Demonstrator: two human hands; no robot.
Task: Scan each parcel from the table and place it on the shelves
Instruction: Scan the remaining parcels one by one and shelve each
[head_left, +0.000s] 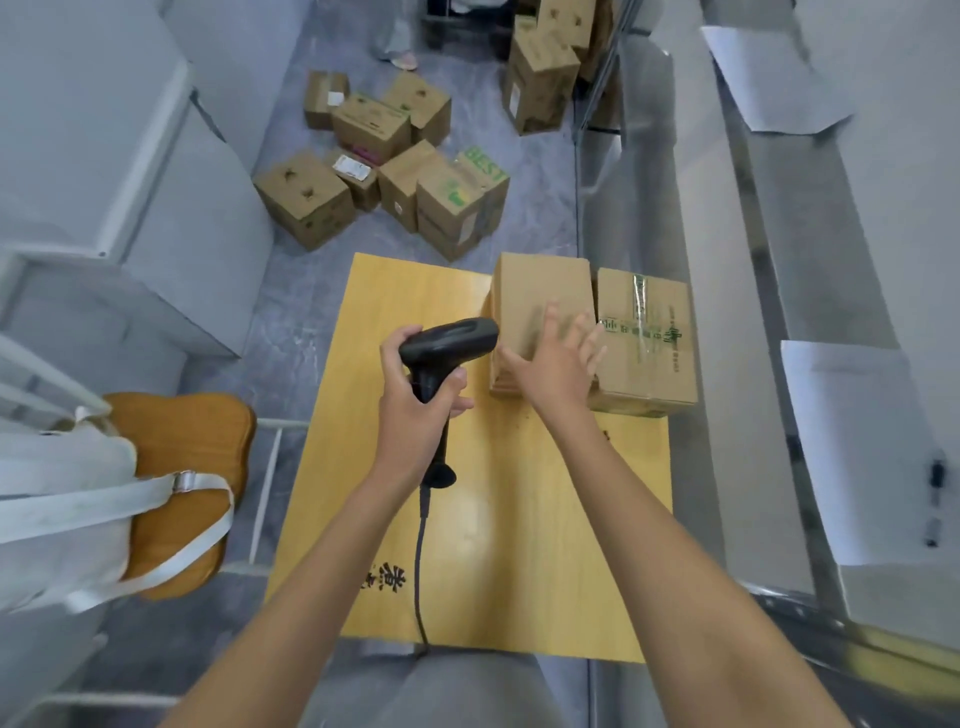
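Two cardboard parcels stand side by side at the far right of the yellow wooden table (363, 519). The left one is a plain brown parcel (540, 291); the right one is a parcel with green printed tape (649, 338). My left hand (421, 410) grips the handle of a black barcode scanner (447, 343), whose head points toward the plain parcel. Its cable runs down across the table toward me. My right hand (558, 364) is spread with straight fingers over the near side of the plain parcel, blurred.
Metal shelves (753, 260) run along the right, with white sheets (852, 447) on them. Several cardboard boxes (384, 161) lie on the grey floor beyond the table. A wooden chair with a white bag (72, 499) stands to the left. White cabinets (130, 171) stand at far left.
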